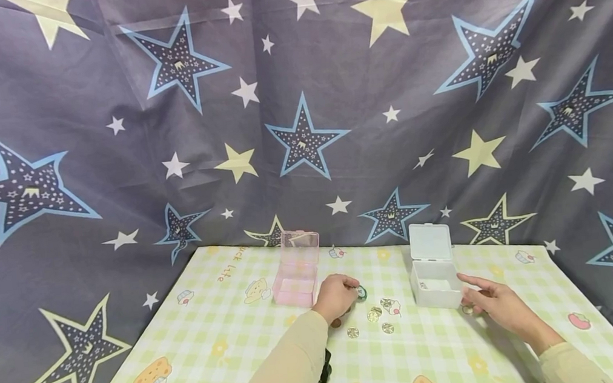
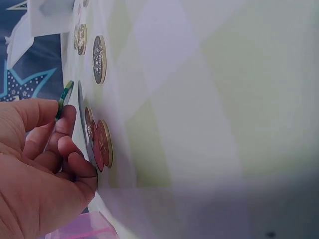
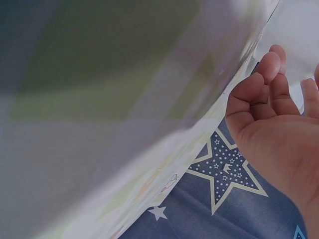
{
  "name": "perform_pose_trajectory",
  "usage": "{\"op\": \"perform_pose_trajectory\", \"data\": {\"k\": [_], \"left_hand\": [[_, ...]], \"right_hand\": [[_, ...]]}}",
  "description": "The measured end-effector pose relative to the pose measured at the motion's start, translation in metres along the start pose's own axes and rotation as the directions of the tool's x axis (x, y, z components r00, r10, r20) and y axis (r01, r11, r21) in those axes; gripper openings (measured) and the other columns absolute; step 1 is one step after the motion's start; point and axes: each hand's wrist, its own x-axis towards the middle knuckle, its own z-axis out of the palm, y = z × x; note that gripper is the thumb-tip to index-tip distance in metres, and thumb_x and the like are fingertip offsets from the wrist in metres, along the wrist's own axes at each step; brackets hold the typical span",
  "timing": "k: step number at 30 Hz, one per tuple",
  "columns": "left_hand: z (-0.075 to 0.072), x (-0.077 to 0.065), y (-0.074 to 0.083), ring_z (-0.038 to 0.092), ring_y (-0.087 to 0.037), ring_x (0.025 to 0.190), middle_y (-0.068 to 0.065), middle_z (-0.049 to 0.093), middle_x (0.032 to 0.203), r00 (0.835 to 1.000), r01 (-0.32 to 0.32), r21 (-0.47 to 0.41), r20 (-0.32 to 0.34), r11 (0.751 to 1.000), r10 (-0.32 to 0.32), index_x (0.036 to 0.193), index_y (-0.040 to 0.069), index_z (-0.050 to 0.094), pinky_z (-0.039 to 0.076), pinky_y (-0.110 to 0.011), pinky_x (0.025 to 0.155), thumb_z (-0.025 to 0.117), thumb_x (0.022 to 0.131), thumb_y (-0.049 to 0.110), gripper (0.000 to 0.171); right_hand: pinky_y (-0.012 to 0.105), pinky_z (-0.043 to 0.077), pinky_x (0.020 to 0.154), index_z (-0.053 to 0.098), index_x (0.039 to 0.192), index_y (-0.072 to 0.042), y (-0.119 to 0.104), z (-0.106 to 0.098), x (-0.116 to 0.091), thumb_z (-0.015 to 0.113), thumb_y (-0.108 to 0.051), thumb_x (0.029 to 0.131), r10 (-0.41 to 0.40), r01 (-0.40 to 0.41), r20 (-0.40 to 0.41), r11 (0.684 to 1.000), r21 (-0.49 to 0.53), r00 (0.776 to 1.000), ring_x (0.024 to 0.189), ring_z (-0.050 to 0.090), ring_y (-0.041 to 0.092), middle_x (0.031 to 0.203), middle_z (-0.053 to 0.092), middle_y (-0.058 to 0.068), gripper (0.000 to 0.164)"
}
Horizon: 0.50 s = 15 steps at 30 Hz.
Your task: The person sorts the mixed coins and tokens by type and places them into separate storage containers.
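Pinching a green-rimmed chip [image 1: 362, 294] in the fingers [image 2: 35, 112] of left hand [image 1: 336, 296], just right of the open pink box [image 1: 295, 284]; not making out right hand [image 1: 501, 306] grip tbh.

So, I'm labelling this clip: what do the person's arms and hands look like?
The left hand and right hand wear no gloves. Pale cream sleeves reach the wrists. A black piece, too unclear to identify, shows beside the left one.

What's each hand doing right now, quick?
Left hand: closed, pinching a green-edged disc.
Right hand: open, loosely curled beside the white box; nothing visible in its grip.
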Motion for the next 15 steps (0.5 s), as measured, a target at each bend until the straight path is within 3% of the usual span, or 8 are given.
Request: {"op": "perform_pose_trajectory", "data": {"k": [6, 11, 15], "left_hand": [[0.005, 0.002, 0.008, 0.063, -0.011, 0.084, -0.002, 0.076, 0.101, 0.999, 0.032, -0.142, -0.029, 0.989, -0.037, 0.110, 0.013, 0.082, 0.055, -0.029, 0.077, 0.069, 0.096, 0.006, 0.020], [0.014, 0.004, 0.024, 0.070, -0.012, 0.089, -0.005, 0.079, 0.101, 0.998, 0.009, -0.255, -0.050, 0.967, -0.023, 0.109, 0.009, 0.082, 0.059, -0.031, 0.085, 0.073, 0.093, 0.003, 0.020], [0.021, 0.003, 0.035, 0.074, -0.014, 0.094, -0.008, 0.081, 0.105, 0.999, -0.018, -0.287, -0.035, 0.958, 0.008, 0.110, 0.005, 0.083, 0.061, -0.031, 0.090, 0.075, 0.091, 0.001, 0.021]], "right_hand": [[0.030, 0.058, 0.080, 0.039, 0.166, -0.009, -0.001, 0.000, -0.001, 0.057, -0.039, 0.112, 0.003, -0.003, 0.004, 1.000, -0.002, 1.000, 0.091, 0.072, 0.019, 0.119, 0.078, 0.015, 0.065], [0.030, 0.058, 0.080, 0.039, 0.166, -0.009, -0.001, 0.000, -0.001, 0.057, -0.039, 0.112, 0.000, 0.000, 0.004, 1.000, -0.003, 1.000, 0.091, 0.072, 0.019, 0.120, 0.078, 0.016, 0.064], [0.029, 0.058, 0.080, 0.040, 0.165, -0.008, 0.000, 0.000, 0.000, 0.057, -0.040, 0.112, -0.003, 0.003, -0.001, 1.000, -0.010, 1.000, 0.091, 0.072, 0.018, 0.119, 0.078, 0.016, 0.065]]}}
